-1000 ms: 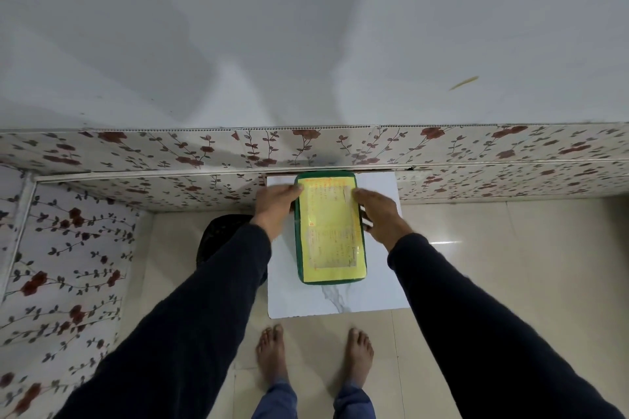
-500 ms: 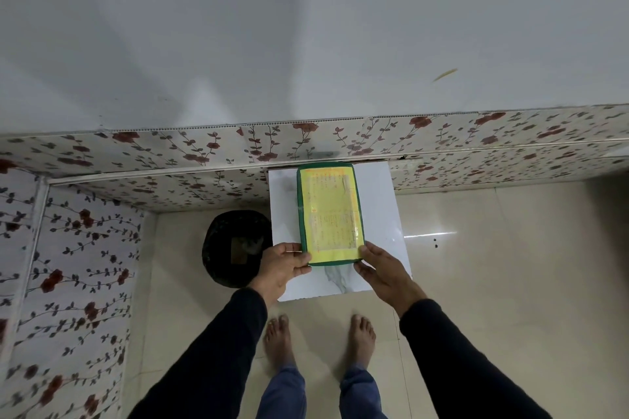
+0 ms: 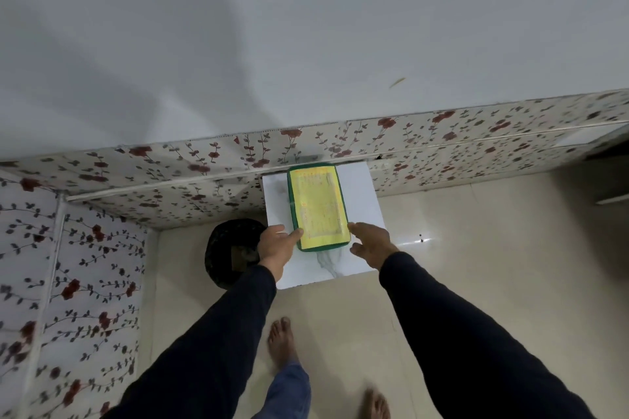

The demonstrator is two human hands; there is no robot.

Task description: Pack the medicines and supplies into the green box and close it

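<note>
Floral panel: white sheeting printed with red roses and dark leafy stems, covering the left wall and running on as a band along the far wall.
Black bin: round and dark, on the floor just left of the counter; partly hidden by the left wrist.
Left hand: fingers loosely extended, fingertips touching the near-left edge of the box; it grips nothing.
Counter: small white marble-look slab with a grey vein near its front edge, its far side against the floral band.
Green box: closed, lying flat along the middle of the counter, long side pointing away from the person.
Box lid label: yellow sheet covering most of the top, leaving a green border; rows of small print, too blurred to read, no brand legible.
Right hand: spread open, index fingertip at the box's near-right corner; whether it touches is unclear.
Sleeves: dark, long.
Feet: bare, on the beige tiled floor.
</note>
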